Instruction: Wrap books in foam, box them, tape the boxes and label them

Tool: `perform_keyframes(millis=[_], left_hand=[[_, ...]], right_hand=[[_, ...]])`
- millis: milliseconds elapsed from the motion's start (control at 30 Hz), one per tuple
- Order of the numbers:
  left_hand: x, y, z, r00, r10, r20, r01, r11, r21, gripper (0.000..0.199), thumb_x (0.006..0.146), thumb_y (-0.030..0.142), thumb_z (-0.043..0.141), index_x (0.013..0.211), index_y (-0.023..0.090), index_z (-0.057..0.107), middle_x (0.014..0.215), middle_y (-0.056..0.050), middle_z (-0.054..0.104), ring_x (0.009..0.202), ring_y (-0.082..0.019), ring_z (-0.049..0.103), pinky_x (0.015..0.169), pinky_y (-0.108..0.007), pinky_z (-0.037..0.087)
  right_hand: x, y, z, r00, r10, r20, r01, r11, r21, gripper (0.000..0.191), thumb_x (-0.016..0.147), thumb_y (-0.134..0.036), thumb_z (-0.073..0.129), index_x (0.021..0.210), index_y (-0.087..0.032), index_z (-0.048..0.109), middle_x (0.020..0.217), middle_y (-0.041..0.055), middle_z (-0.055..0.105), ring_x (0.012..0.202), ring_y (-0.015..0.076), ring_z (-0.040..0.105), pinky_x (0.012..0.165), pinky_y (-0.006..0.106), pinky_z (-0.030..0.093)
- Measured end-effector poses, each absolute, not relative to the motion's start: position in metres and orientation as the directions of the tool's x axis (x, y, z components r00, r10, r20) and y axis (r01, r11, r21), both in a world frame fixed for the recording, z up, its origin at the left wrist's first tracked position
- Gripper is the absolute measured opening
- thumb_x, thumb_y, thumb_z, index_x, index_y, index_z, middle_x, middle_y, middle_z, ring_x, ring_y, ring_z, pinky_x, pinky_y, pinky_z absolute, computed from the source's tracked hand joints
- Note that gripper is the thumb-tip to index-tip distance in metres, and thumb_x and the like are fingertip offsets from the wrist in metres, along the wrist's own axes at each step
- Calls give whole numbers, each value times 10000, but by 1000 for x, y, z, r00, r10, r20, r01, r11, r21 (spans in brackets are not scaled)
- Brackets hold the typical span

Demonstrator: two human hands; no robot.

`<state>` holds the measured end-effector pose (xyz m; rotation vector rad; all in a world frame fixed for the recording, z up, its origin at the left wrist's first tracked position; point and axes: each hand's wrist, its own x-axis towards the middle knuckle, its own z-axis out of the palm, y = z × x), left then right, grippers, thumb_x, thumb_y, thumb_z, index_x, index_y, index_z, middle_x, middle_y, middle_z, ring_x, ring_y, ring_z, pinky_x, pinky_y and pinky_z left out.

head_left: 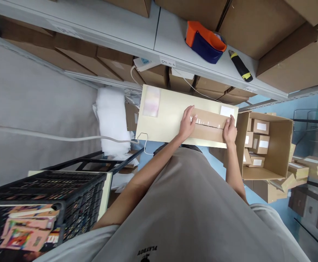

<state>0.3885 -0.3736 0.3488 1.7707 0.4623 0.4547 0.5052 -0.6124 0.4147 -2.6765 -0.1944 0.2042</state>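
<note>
Brown cardboard, glossy along its seam, is forming the oblong box [209, 131] our left hand [187, 123] and right hand [230, 131] are clasping between them on the smooth cream desk [166, 118]; beyond, a grey shelf [172, 31] is running across.

Up to the grey shelf [170, 32] now, and there, an orange-and-navy object [205, 43] lying near a black-and-yellow tool [241, 66], large brown cartons [259, 29] right behind! Across to the right: a big open carton [279, 149], small labelled boxes [260, 126] inside (and more loose boxes [313, 166] just beyond). Over on the left, a pale cable [66, 138] stretching across, white sheeting [112, 120] in a pile, and, down low, a black crate [85, 193] with colourful printed packets [25, 234] showing.
</note>
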Motion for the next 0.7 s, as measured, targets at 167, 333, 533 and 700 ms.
perform_keyframes(millis=[167,333,533,700], left_hand=[[387,-366,346,857,512,63,60,-221,973,667,1153,700,403,1645,268,533,1698,-173,560,1622,-315,517,1389,-547,399],[358,-311,352,824,561,82,103,-290,952,699,1142,718,416,1634,237,543,1670,-190,584,1603,-322,538,1396,-536,400],[330,-266,355,777,622,96,166,-350,922,688,1133,727,441,1635,266,532,1676,-176,584,1620,-316,523,1411,-529,376],[338,-288,311,772,636,14,206,-270,941,785,1103,814,385,1619,240,526,1671,-212,589,1617,-316,537,1391,-544,397]], right_hand=[[499,-607,416,983,162,-84,108,-890,-444,812,1137,-735,229,1657,-188,528,1261,213,820,1064,412,798,1010,586,603],[477,-556,405,958,238,-158,132,-860,-493,815,1146,-722,166,1714,-208,443,1373,217,804,1115,420,807,1016,600,624],[465,-505,394,934,315,-171,180,-825,-536,727,1167,-647,184,1735,-246,398,1589,199,701,1274,433,773,1087,640,610],[471,-515,398,936,333,-112,236,-833,-500,713,1172,-640,208,1701,-236,464,1660,198,646,1232,406,788,1079,615,628]])
